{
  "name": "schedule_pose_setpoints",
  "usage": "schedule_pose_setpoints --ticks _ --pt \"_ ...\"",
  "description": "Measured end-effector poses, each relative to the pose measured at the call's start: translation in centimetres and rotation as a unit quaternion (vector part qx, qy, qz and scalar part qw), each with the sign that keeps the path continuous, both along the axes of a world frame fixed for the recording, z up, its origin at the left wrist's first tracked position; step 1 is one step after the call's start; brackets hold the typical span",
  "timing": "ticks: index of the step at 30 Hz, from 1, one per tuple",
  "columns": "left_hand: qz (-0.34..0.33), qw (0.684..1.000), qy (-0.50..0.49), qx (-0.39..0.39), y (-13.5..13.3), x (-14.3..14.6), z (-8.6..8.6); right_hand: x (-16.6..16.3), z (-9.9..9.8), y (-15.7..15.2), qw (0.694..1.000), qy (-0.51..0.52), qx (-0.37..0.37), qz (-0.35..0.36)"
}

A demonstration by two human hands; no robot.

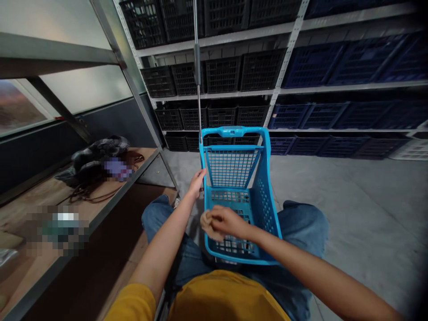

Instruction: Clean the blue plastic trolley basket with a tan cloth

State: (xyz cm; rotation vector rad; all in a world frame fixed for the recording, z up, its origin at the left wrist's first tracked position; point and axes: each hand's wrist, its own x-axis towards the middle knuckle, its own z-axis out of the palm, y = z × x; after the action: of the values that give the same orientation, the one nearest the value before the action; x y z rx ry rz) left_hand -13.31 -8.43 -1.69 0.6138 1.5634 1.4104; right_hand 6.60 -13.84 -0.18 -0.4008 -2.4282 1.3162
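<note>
A blue plastic shopping basket (274, 214) with a mesh flap and perforated sides stands between my knees. My left hand (196, 183) is closed on its left rim, near the far corner. In my right hand (230, 221) is a crumpled beige cloth (210, 225), held bunched in the fingers at the basket's left side. Whether the cloth touches the rim is hard to see. From the basket's far left corner rises a metal telescopic pole with a grey grip (197, 64).
Shelving (284, 67) with black crates (222, 76) and dark blue crates (310, 64) lines the far side. At left, a wooden-topped bench (50, 196) with a metal edge carries a dark plaid cloth (96, 154) and blurred-out items. Grey floor (364, 214) lies at right.
</note>
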Motion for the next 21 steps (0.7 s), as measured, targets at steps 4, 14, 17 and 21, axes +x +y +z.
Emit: schedule_pose_setpoints --ticks 4,14,17,21 --pt "-0.004 1.000 0.004 -0.008 -0.1 0.1 0.2 -3.1 0.2 2.9 0.990 0.014 0.001 -0.143" --pt "-0.043 0.999 -0.028 -0.008 -0.7 -0.6 0.8 1.0 -0.3 -1.9 0.990 -0.011 -0.043 0.132" --pt "-0.043 0.999 -0.028 -0.008 -0.7 -0.6 0.7 -2.6 -0.2 2.3 0.996 0.030 -0.050 -0.070" --pt "-0.050 0.998 -0.030 -0.010 -1.2 -0.9 0.5 -5.3 -0.6 4.1 0.974 0.027 -0.043 -0.222"
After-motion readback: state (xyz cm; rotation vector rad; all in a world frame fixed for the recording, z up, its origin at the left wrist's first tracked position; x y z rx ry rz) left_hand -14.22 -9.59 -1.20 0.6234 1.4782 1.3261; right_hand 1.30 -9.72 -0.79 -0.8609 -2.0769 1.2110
